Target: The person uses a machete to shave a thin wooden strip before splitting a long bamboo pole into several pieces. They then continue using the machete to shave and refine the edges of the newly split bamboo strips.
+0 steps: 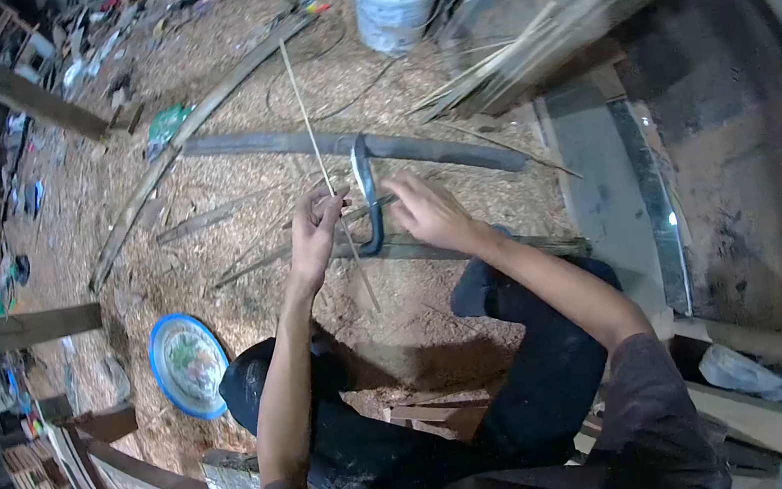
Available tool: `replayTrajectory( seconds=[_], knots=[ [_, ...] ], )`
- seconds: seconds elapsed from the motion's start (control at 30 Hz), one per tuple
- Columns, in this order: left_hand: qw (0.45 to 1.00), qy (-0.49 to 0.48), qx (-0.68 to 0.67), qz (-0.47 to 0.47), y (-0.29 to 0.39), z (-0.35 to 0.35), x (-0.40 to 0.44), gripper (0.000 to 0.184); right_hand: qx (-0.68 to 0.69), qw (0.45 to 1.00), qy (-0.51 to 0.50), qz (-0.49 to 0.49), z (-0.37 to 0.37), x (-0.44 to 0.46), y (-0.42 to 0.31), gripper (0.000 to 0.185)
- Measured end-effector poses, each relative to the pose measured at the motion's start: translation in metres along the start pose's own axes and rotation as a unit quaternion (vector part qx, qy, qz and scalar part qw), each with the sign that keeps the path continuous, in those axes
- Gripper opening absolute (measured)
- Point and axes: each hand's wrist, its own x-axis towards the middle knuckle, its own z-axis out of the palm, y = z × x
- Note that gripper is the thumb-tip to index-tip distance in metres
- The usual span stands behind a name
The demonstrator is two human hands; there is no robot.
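We pinch a thin stick [303, 106] in our left hand [314, 236], slanting above the wood chips [419, 296]. Our right hand [432, 216] is just beside a tool [372, 202] (a dark, bendy one), but we can't tell if its fingers close on anything. A blue-rimmed tray [156, 366] lies near our left knee [248, 382].

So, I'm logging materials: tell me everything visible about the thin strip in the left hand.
The thin strip is long and nearly straight, pale above the grip, browner below, and looks like bamboo or wood. The left hand pinches it with thumb and fingers; both ends stick out. It slants across the view, passing in front of a dark pole.
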Motion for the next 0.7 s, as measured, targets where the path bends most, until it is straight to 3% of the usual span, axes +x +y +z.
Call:
replayTrajectory(
  seconds=[0.03,0.1,0.13,0.2,0.23,0.3,0.33,0.4,0.57,0.63,0.67,0.7],
  knots=[
    [1.000,-0.001,0.022,0.012,-0.003,0.009,0.002,0.036,-0.010,1.000,0.011,0.000,-0.021,-0.009,-0.016,0.037],
    [0.997,-0.016,0.025,0.066,-0.001,0.030,-0.004,0.036,0.101,0.990,0.012,0.098,-0.051,-0.032,-0.045,0.041],
    [0.995,-0.014,0.065,0.070,0.001,0.038,-0.007,0.037,0.100,0.991,0.023,0.089,-0.048,-0.046,-0.044,0.041],
    [0.994,-0.029,0.080,0.076,0.000,0.048,-0.010,0.037,0.037,0.989,0.062,0.126,-0.031,-0.071,-0.028,0.039],
    [0.995,-0.045,0.051,0.075,0.007,0.059,-0.014,0.037,-0.109,0.991,0.038,0.074,-0.039,-0.075,-0.036,0.045],
    [0.995,-0.066,0.071,0.019,0.022,0.073,-0.031,0.036,0.103,0.986,0.050,0.123,-0.048,-0.069,-0.050,0.051],
    [0.997,-0.064,0.045,0.020,0.029,0.084,-0.037,0.035,0.108,0.983,0.068,0.128,-0.055,-0.069,-0.052,0.051],
    [0.997,-0.066,0.035,0.014,0.050,0.104,-0.032,0.033,0.118,0.976,-0.066,0.171,-0.079,-0.065,-0.050,0.047],
    [0.990,-0.078,0.075,0.087,0.074,0.124,-0.021,0.031,0.261,0.948,-0.050,0.173,-0.084,-0.057,-0.040,0.040],
    [0.974,-0.064,0.201,0.083,0.085,0.130,-0.018,0.030,0.171,0.968,0.000,0.183,-0.093,-0.052,-0.039,0.038],
    [0.979,-0.080,0.158,0.103,0.088,0.136,-0.020,0.032,0.203,0.955,0.012,0.216,-0.100,-0.049,-0.039,0.036],
    [0.980,-0.081,0.154,0.099,0.080,0.133,-0.015,0.032,0.209,0.957,0.099,0.172,-0.100,-0.048,-0.037,0.034]
  ],
)
